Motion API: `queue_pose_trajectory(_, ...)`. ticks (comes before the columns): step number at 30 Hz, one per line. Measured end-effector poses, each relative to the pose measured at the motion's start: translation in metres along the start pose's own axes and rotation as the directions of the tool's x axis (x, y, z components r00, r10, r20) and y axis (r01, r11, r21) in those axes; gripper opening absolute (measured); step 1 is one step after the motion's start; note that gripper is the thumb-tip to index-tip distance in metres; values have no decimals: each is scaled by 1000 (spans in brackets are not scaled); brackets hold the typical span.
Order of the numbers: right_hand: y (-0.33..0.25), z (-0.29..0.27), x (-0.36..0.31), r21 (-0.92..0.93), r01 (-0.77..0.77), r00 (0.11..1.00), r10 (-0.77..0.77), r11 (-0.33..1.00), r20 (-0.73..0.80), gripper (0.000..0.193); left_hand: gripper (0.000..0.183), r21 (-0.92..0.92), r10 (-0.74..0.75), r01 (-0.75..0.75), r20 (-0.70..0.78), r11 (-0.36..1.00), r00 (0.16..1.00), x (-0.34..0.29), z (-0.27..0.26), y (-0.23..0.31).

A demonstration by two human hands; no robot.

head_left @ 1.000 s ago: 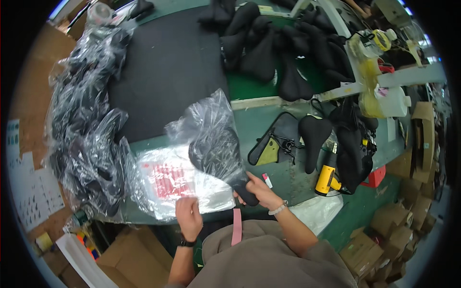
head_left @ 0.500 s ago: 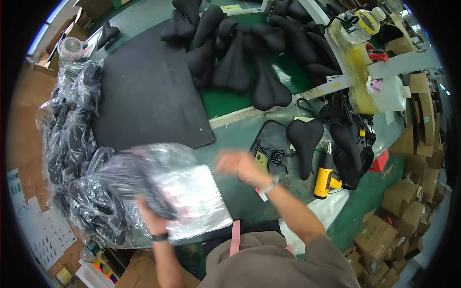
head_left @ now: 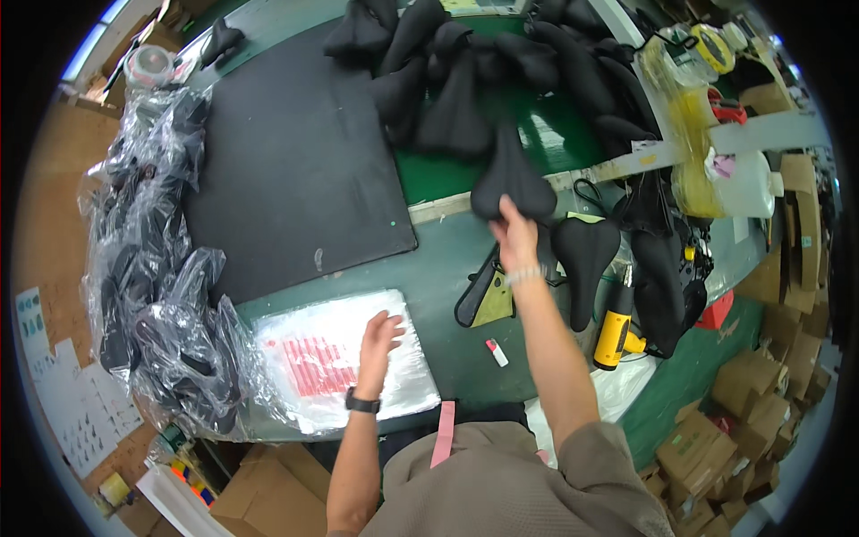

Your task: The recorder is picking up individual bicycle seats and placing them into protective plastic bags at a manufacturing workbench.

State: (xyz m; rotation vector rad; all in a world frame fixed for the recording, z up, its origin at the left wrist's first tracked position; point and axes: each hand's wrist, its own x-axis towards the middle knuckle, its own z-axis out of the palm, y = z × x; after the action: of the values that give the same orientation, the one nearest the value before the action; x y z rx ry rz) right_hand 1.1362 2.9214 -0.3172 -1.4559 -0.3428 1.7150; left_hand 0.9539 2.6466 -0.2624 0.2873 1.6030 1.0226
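Note:
My right hand (head_left: 517,240) has hold of the wide near end of a black bicycle saddle (head_left: 510,174), whose narrow nose points away over the green surface. Above a stack of clear plastic bags (head_left: 268,331) with red print, my left hand (head_left: 379,345) is empty, its fingers apart and a little bent. To the left, several saddles wrapped in clear plastic (head_left: 183,349) lie in a long heap. More bare black saddles (head_left: 452,112) are piled at the far side. Another saddle (head_left: 584,259) rests just right of my right forearm.
A black mat (head_left: 300,170) covers the table's left middle. On the right lie a yellow and black heat gun (head_left: 612,333) and black saddle parts. A small white and pink item (head_left: 497,353) sits near the front. Cardboard boxes (head_left: 698,447) are stacked on the floor at right.
My left hand has let go of the plastic-wrapped saddle, now by the left heap, and moved right over the bags. My right hand has reached forward and taken hold of a bare saddle.

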Motion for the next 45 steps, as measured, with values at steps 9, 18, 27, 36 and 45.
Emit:
queue_pose_trajectory(9, 93, -139, -174, -882, 3, 940, 301, 471, 163, 38, 77, -492, -269, 223, -22, 841, 963, 4, 70, -71)
queue_pose_trajectory(18, -20, -151, -72, -785, 495, 818, -104, -373, 565, 83, 79, -507, -329, 272, -23, 818, 944, -5, 90, -82)
queue_pose_trajectory(27, 31, -116, -258, -788, 509, 825, -65, -347, 561, 79, 87, -600, -368, 224, -128, 768, 921, -5, 99, -79)
queue_pose_trajectory(36, 48, -61, -230, -765, 448, 872, 39, -463, 487, 79, 86, -558, -371, 219, -175, 801, 912, -3, 109, -77)
queue_pose_trajectory(45, 38, -81, -259, -789, 359, 932, 155, -499, 326, 81, 82, -566, -364, 170, -249, 807, 898, 0, 116, -76)
